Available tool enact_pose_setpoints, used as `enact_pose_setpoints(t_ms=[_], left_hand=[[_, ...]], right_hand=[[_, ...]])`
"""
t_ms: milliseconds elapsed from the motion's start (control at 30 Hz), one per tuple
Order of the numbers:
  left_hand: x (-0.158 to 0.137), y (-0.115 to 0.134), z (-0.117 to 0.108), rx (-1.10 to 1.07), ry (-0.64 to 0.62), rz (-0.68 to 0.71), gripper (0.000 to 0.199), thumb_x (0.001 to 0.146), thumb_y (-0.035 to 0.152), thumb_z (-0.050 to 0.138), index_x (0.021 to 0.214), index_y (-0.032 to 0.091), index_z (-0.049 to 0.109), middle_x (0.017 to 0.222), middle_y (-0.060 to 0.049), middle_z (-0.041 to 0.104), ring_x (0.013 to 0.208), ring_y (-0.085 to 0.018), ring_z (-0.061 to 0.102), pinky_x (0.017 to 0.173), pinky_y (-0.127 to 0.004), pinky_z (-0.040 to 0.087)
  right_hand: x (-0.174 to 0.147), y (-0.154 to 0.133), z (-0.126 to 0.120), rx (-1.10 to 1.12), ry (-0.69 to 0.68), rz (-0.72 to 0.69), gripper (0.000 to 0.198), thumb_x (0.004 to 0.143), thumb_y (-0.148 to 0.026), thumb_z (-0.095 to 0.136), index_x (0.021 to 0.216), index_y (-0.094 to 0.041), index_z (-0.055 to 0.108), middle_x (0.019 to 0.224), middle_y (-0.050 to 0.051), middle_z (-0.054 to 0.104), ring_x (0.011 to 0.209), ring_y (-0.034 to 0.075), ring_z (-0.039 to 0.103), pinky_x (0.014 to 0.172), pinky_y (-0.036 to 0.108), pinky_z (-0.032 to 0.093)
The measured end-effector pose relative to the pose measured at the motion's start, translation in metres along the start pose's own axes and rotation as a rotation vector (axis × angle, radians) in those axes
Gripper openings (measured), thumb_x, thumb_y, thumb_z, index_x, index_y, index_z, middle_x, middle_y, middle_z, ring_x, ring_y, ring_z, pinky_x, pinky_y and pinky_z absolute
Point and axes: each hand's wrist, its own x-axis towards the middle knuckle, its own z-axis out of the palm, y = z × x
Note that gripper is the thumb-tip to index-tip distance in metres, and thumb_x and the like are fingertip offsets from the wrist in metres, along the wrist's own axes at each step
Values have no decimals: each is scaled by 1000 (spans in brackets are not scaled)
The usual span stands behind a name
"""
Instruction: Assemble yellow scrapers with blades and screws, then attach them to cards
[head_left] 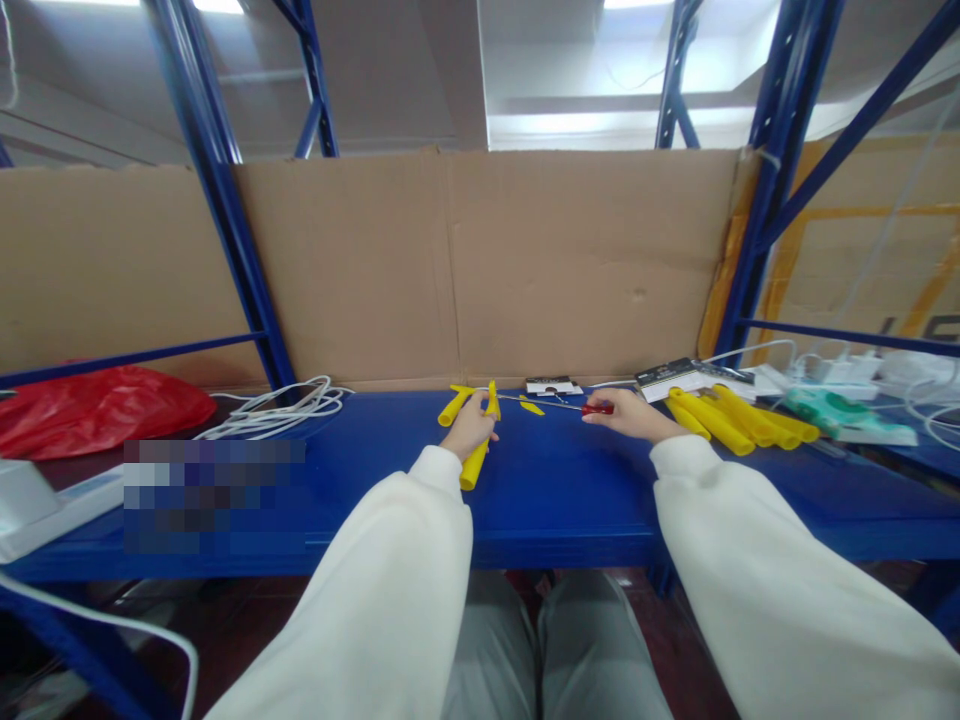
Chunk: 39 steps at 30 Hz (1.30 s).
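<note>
My left hand [470, 425] is closed around a yellow tube-shaped part [474, 468], which stands tilted with a flat fin-like piece at its upper end. My right hand [628, 413] grips the red handle of a long, thin screwdriver [598, 409]. The screwdriver's shaft runs left toward the upper end of the yellow part; whether the tip touches it, I cannot tell. Just beyond my left hand is another yellow tube [454, 408], partly hidden by the fingers. A small flat yellow piece [532, 407] lies on the blue table [555, 490] under the shaft.
Several yellow tubes [724, 420] lie right of my right hand, near a green-and-white item [844, 410]. A small black-and-white box [551, 386] sits by the cardboard panel [585, 270]. Coiled white cable [281, 408] and a red bag [112, 405] are at left. Blue posts [225, 220] rise behind.
</note>
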Motion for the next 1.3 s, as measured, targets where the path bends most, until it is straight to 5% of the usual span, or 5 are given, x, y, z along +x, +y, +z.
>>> enact_pose_setpoints(t_ms=[433, 700, 933, 1100, 1300], left_hand=[[2, -4, -5, 96, -18, 61, 41, 90, 14, 46, 130, 21, 42, 93, -5, 65, 48, -7, 57, 38, -15, 40], [2, -4, -6, 123, -16, 59, 42, 90, 13, 45, 130, 20, 42, 87, -4, 64, 49, -8, 57, 40, -15, 41], [3, -2, -7, 140, -11, 43, 41, 90, 13, 45, 130, 21, 41, 86, -4, 63, 49, -8, 57, 40, -15, 42], [4, -4, -7, 140, -8, 49, 42, 90, 13, 45, 131, 21, 40, 87, -3, 63, 50, -8, 58, 41, -15, 42], [7, -7, -7, 161, 6, 56, 43, 89, 12, 44, 131, 19, 40, 85, -4, 63, 49, -9, 57, 40, -16, 42]], right_hand=[[-5, -13, 3, -259, 18, 48, 11, 76, -29, 62, 78, -23, 54, 70, 1, 66, 60, 17, 58, 56, 26, 38], [-7, -16, 1, -224, -63, -11, 16, 86, -36, 54, 81, -23, 62, 80, 5, 71, 72, 20, 64, 62, 28, 43], [-8, -19, 6, -287, -1, 27, 10, 79, -30, 63, 85, -24, 57, 75, 2, 69, 65, 19, 62, 59, 27, 41], [-9, -19, 4, -351, 28, -43, 15, 84, -37, 58, 85, -23, 64, 89, 7, 72, 79, 22, 65, 67, 30, 45], [-9, -26, 6, -383, -30, 52, 20, 88, -38, 55, 94, -23, 65, 95, 9, 73, 85, 25, 67, 70, 31, 46]])
